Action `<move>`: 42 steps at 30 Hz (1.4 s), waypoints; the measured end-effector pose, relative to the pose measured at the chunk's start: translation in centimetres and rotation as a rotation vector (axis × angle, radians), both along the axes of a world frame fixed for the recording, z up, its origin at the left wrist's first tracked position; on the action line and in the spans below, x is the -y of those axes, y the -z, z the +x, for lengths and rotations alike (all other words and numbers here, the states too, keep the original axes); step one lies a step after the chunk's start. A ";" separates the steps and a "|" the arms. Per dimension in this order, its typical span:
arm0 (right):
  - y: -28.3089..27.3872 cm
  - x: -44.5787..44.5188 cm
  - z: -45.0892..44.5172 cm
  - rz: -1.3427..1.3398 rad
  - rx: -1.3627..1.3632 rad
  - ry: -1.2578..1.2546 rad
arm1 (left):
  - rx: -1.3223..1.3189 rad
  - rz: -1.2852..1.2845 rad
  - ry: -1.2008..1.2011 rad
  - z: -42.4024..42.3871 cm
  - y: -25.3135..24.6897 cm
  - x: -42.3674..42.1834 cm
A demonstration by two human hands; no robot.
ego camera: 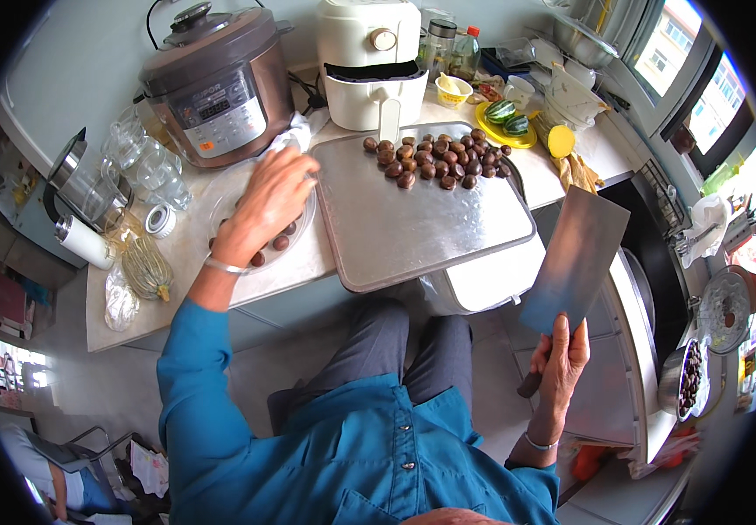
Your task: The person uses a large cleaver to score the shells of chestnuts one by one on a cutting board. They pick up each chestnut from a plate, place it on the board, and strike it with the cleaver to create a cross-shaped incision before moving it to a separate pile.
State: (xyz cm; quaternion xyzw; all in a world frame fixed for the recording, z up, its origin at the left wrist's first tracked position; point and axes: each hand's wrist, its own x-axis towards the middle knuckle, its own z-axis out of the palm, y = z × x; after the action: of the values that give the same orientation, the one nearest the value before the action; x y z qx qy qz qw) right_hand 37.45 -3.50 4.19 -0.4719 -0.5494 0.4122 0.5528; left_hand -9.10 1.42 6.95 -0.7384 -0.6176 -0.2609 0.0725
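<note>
My right hand (563, 357) grips a cleaver (575, 256) by its dark handle, its broad blade raised to the right of the metal tray (404, 236). A cluster of brown chestnuts (447, 182) lies over the tray's far side, while its near part is bare metal. My left hand (270, 197) hangs over a clear round plastic dish (304, 236) left of the tray, fingers bent. Several chestnuts (280, 243) rest in that dish, partly covered by the hand and wrist. Whether anything is between the left fingertips is hidden.
Behind the tray stand an electric pressure cooker (220, 85) and a white air fryer (371, 65) with its drawer partly out. Glass cups (158, 174) and a striped squash (146, 266) sit at left. A white bin (483, 282) is below the tray. A bowl of chestnuts (690, 380) stands far right.
</note>
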 end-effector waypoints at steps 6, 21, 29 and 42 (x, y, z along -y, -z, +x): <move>1.0 0.1 -0.6 -0.017 0.010 -0.074 | -0.062 -0.017 0.243 6.1 2.1 -11.4; 3.9 -0.9 0.3 0.010 0.128 -0.171 | 0.480 -0.095 0.144 8.4 3.3 -3.5; 1.5 -3.2 -1.9 0.035 0.350 -0.237 | 0.369 0.098 0.205 10.2 6.5 2.2; -3.7 -6.3 -12.4 0.501 0.958 -0.399 | 0.717 0.437 -0.088 11.7 9.6 7.5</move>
State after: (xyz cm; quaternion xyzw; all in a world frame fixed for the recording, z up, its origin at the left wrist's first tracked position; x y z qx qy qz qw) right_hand 25.04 2.82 7.89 -0.3479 -0.8977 0.1059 0.2487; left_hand 2.55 -6.06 -2.69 -0.5411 -0.5648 -0.6228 0.0188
